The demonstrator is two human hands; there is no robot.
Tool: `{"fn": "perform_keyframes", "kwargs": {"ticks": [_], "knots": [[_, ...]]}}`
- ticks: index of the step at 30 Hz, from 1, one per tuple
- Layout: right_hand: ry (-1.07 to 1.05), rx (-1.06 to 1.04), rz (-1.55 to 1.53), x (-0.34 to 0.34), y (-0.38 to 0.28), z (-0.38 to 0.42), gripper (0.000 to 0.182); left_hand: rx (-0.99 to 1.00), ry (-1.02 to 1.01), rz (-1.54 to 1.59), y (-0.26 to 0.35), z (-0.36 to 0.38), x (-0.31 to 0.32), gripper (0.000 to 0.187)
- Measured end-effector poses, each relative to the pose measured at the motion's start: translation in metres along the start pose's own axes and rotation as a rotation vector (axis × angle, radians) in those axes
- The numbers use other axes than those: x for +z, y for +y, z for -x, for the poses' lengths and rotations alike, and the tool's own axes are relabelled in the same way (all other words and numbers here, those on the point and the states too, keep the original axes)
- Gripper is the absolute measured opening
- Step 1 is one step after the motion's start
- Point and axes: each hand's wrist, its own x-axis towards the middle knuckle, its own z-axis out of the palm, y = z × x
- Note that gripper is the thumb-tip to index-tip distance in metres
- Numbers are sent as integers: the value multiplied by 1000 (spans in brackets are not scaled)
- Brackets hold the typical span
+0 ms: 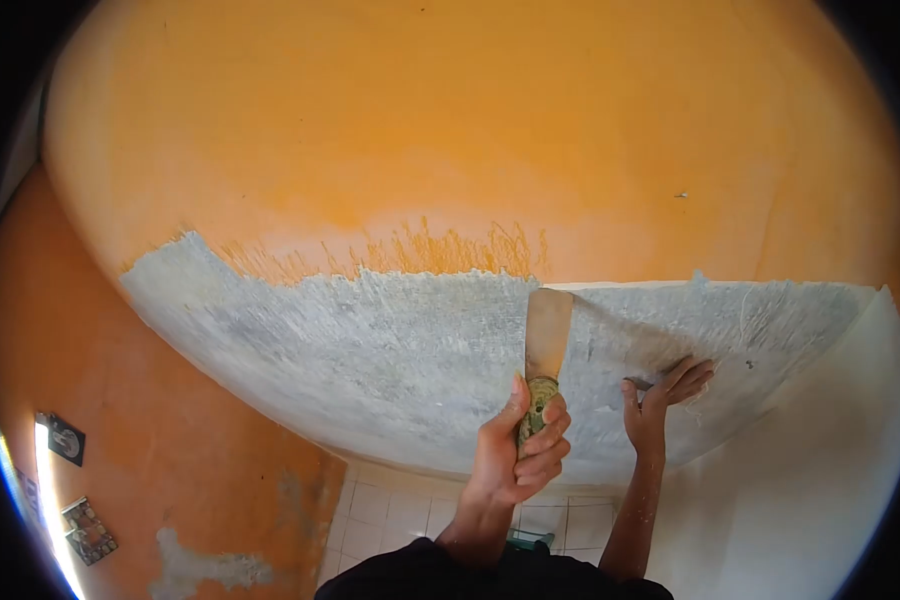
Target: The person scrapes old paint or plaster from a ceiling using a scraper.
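Scraper (547, 335) sits upright against the wall, its broad flat blade pressed to the grey scraped patch (370, 350), top edge right at the line where orange paint (450, 130) begins. My left hand (515, 450) is wrapped tight round the scraper's worn, greenish handle, thumb up along the left side, fingers curled over the front. My right hand (660, 395) lies just beside it to the right, palm flat on the bare plaster, fingers spread and pointing up-right, holding nothing. Grey band runs wide across the wall, ragged upper edge, thin orange streaks left above it. White surface (820, 470) borders the patch on the right. Left side wall (170, 450) is orange too, with a small dark fitting (66, 438) and a bright strip of daylight low down. Pale floor tiles (390, 510) show below my forearms.
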Motion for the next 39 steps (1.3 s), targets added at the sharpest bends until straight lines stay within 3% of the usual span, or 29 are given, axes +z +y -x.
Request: {"fn": "perform_keyframes", "kwargs": {"ticks": [1, 4, 7, 10, 15, 19, 22, 25, 34, 37, 39], "knots": [[5, -8, 0, 0, -1, 0, 103, -41, -54, 58, 1, 3, 6, 51], [-3, -22, 10, -2, 1, 4, 107, 93, 126, -113, -13, 0, -12, 51], [28, -26, 22, 1, 0, -2, 113, 42, 16, -52, -4, -3, -8, 53], [15, -14, 37, 0, -7, -1, 119, 114, 67, -92, -4, -8, -2, 53], [-1, -6, 54, -1, -4, -1, 125, 33, 34, -35, -3, -2, -1, 54], [5, -20, 67, 1, -2, 1, 126, 89, 119, -83, -13, 0, -13, 53], [-4, -15, 57, 0, -2, 1, 125, 72, 49, -107, -4, -4, -1, 53], [14, -36, 67, 3, -1, 2, 125, 112, 123, -134, -9, -5, -10, 53], [25, -32, 95, 5, 4, 4, 127, 121, 99, -77, -13, -3, -13, 54], [24, -28, 67, 3, 1, 3, 126, 94, 13, -106, -7, -6, 4, 52], [37, -47, 87, 5, 4, 2, 126, 125, 74, -112, -13, -7, -7, 52]]}}
